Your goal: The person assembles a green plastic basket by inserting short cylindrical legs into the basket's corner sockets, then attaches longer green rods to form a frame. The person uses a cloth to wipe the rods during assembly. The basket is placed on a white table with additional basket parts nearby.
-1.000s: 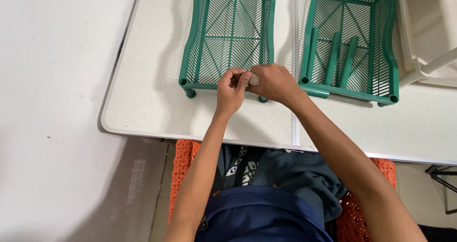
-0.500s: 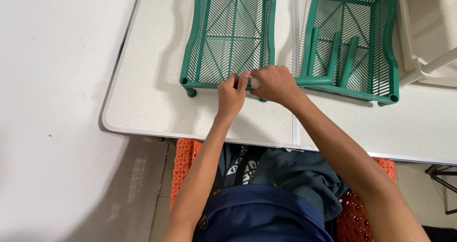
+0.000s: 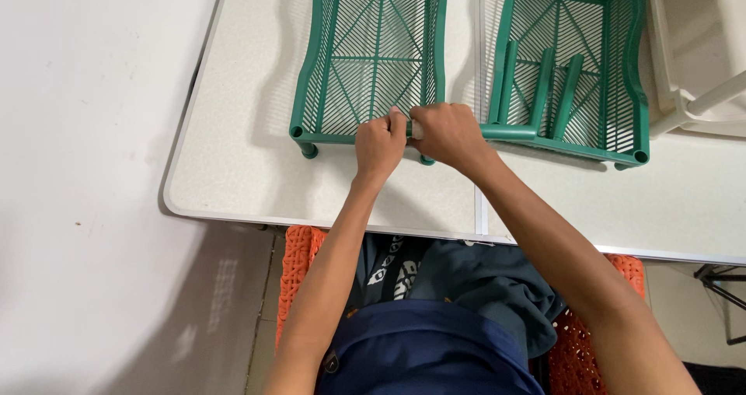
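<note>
— Nearest the bottom of the frame?

— Dark blue cloth [image 3: 427,348] at bottom centre, with a patterned dark cloth [image 3: 435,274] above it. Orange woven seat [image 3: 299,259] peeking out on both sides, just under the table edge.

— And the hands?

— Both at centre frame, pressed close together. Left hand [image 3: 378,142] curled shut, fingertips pinched on a small pale object [image 3: 416,129]. Right hand [image 3: 449,134] closed around the same pale object, knuckles up. Only a sliver of it visible between the two hands; shape impossible to tell.

— Where exactly?

— Right at the near rim of the left green basket [image 3: 311,92], beside its near right corner. Both hands touching or just over that rim; hard to say which.

— Further up?

— White table [image 3: 233,169] filling the middle of the frame, with a seam running up just right of centre. Left green basket open and slatted, on short round feet. Second green basket [image 3: 629,76] at upper right, with three loose green posts [image 3: 542,92] lying inside. White plastic chair [image 3: 699,92] at far upper right, touching the frame edge. Pale floor [image 3: 85,169] down the whole left side.
</note>
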